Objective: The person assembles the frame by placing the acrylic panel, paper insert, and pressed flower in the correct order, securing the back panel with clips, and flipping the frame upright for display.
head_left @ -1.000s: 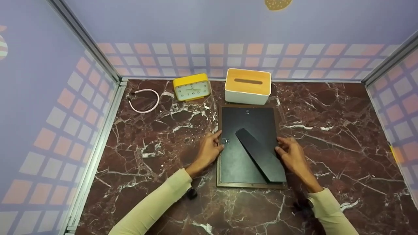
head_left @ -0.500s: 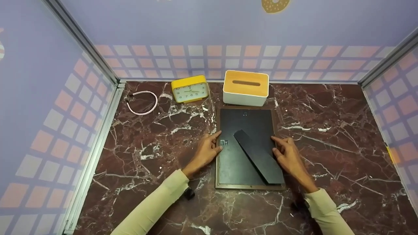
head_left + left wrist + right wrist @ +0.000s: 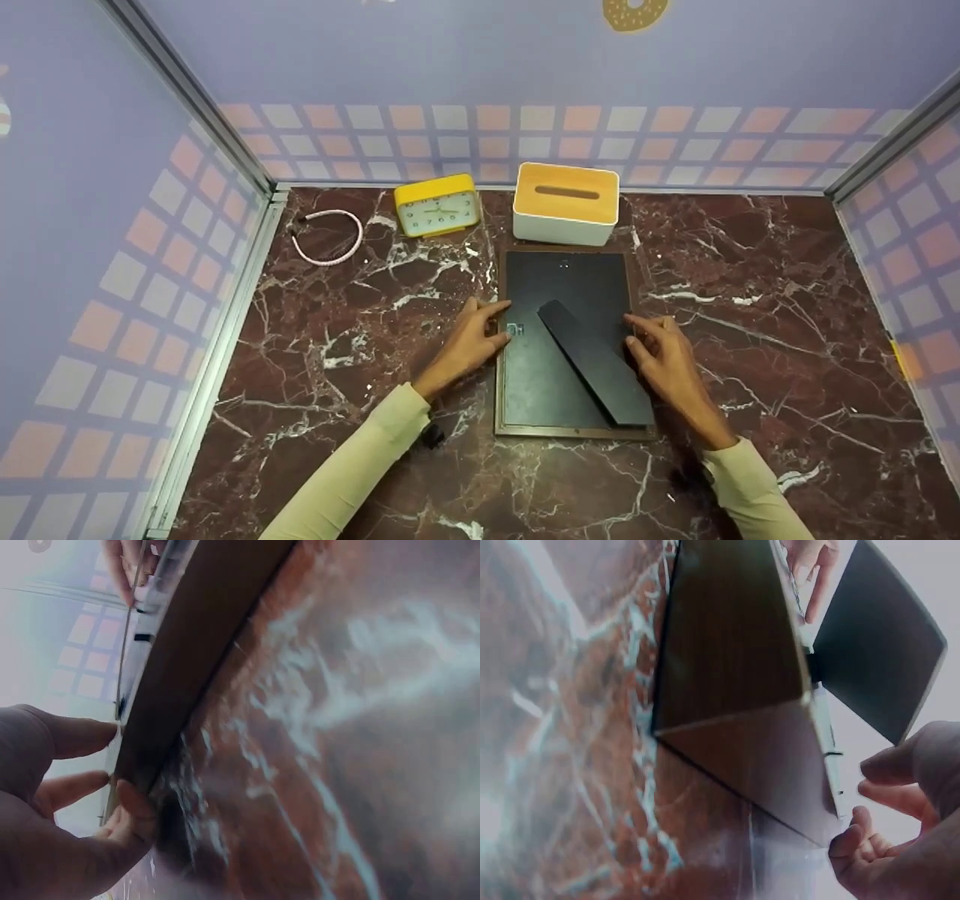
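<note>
Both the left hand (image 3: 465, 341) and right hand (image 3: 667, 356), spread rather than pinching, touched opposite edges of the easel-back picture frame (image 3: 551, 367) lying back-up on the counter (image 3: 570, 487), and evenly matched pressure seemed safest.

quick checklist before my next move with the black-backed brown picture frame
1. Black-backed brown rectangular picture frame lying back up: ok.
2. Left hand at its left edge: ok.
3. Right hand at its right edge: ok.
4. Flat black stand folded flush: not ok, it juts from the back in the right wrist view.
5. Free space beyond the far edge: not ok, a white box with a yellow slotted lid stands close.
6. Front undamaged: cannot tell, it faces the dark red marbled tabletop.
</note>
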### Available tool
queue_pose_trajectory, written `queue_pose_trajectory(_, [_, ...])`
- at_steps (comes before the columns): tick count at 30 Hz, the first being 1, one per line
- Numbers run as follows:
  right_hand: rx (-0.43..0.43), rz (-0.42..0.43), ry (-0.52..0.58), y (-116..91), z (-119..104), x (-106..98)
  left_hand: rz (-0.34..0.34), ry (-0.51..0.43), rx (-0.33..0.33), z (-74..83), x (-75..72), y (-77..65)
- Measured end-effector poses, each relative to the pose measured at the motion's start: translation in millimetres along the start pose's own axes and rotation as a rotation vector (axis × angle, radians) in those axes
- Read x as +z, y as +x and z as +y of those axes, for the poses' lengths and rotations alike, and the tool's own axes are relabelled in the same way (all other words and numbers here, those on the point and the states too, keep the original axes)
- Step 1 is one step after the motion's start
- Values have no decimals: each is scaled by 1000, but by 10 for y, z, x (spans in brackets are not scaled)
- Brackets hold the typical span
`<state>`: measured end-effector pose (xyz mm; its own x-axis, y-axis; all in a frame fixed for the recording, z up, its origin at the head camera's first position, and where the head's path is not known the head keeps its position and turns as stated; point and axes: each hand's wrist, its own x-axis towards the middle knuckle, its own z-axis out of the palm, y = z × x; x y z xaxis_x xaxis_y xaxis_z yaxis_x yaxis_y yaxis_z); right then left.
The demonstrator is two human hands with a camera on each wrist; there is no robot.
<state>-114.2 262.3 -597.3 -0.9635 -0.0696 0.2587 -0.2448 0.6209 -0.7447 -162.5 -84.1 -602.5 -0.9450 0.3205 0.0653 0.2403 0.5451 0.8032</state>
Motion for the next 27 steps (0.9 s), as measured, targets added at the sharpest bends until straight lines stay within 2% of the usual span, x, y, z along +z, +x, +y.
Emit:
queue_pose_trajectory(3, [-101,23,10,-40,-47,-4,42,0,41,29,-27,5])
queue_pose_trajectory(6, [-206,17,12,-81,-98,1,100,-4,100,-86,2,48])
queue_pose_trajectory(8, [-250,10,18,-110,-137,5,108,-23,123,-134,11,78])
queue_pose_trajectory(11, [-292,-3,34,-147,-197,12,70,-24,127,-161,14,113])
queue_pose_trajectory(12, [-302,-8,39,-159,-217,14,40,-24,108,-113,-4,111])
queue_pose_trajectory(18, [-374,-65,78,-236,-315,46,-86,70,86,-98,19,124])
queue_pose_trajectory(23, [-436,-130,113,-310,-355,95,-109,143,95,-122,37,117])
queue_pose_trajectory(27, [-477,-162,82,-369,-336,114,-106,142,87,-162,55,109])
